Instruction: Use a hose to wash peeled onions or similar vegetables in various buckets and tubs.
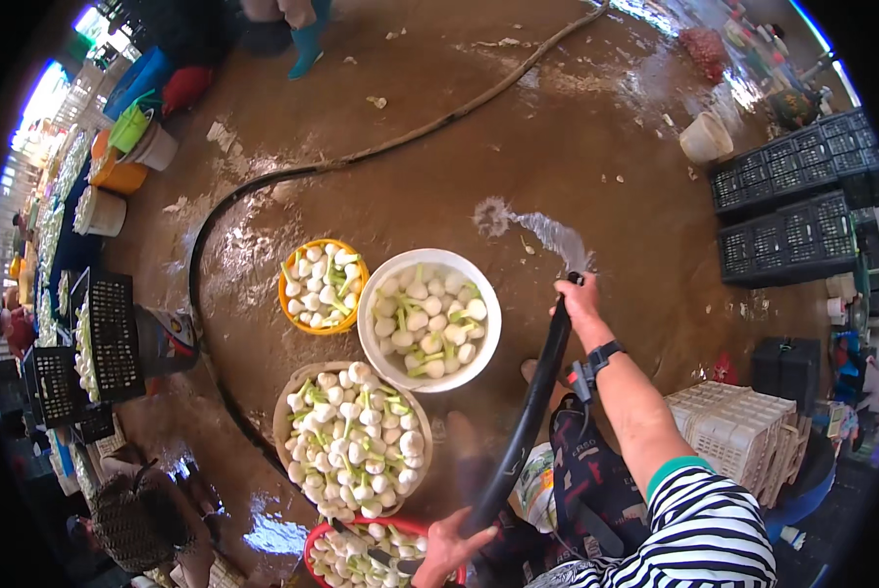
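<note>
My right hand (580, 300) grips a black rubber hose (527, 411) near its open end, and water runs out onto the wet floor. Lower down, my left hand (450, 545) is around the same hose, above a red tub (313, 557) of garlic bulbs. A white tub (492, 323) of garlic bulbs in water stands left of my right hand. Beside it is a yellow basket (287, 300) of trimmed garlic bulbs. A pale round container (280, 434), heaped with garlic bulbs, stands below them.
The hose's long run (196, 257) curves across the floor. Black plastic crates (785, 235) and a white bucket (705, 138) stand at right, above stacked white crates (733, 426). More crates (112, 334) and buckets line the left. A person's blue boot (305, 55) shows at top; another person (145, 507) is lower left.
</note>
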`<state>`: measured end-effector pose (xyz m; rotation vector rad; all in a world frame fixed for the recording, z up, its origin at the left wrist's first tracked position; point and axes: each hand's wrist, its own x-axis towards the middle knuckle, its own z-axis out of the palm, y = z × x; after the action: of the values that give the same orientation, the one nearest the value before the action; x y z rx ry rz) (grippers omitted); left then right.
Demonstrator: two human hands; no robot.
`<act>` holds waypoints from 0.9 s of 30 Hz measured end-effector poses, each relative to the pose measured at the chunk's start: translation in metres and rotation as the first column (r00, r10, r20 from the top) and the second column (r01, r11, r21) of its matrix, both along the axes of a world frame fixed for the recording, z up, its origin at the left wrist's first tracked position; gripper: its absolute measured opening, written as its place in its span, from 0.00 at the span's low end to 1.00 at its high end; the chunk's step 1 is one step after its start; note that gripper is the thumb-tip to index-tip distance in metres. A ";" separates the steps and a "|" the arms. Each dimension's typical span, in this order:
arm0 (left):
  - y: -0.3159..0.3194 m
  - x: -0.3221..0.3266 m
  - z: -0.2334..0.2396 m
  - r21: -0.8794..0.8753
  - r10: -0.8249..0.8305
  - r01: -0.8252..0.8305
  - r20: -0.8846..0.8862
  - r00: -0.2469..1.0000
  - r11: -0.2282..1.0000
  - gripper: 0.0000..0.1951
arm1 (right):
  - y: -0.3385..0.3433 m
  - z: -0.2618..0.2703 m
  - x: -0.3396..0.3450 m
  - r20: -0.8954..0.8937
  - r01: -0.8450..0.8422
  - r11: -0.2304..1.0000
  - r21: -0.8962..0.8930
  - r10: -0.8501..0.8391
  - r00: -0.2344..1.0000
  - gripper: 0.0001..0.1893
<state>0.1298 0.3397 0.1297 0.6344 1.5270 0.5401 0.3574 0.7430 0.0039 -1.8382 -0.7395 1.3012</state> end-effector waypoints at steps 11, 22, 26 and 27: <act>0.141 0.059 -0.115 -0.130 -0.345 0.340 -0.023 0.938 0.932 0.32 | 0.085 -0.057 0.138 0.250 0.190 0.964 0.184 -0.233 0.940 0.26; 0.149 0.091 -0.171 -0.215 -0.333 0.329 0.017 0.943 0.920 0.31 | 0.076 -0.085 0.168 0.306 0.298 0.935 0.195 -0.346 0.887 0.28; 0.172 0.089 -0.195 -0.226 -0.410 0.383 -0.085 0.908 0.896 0.31 | 0.073 -0.089 0.186 0.265 0.387 0.895 0.222 -0.438 0.859 0.27; 0.178 0.092 -0.195 -0.223 -0.413 0.388 -0.078 0.907 0.894 0.31 | 0.067 -0.093 0.198 0.257 0.440 0.866 0.236 -0.493 0.831 0.26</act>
<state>0.2218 0.5175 -0.0653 0.8095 1.4870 0.0274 0.5552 0.8101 -0.0887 -1.9457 -0.4867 0.6199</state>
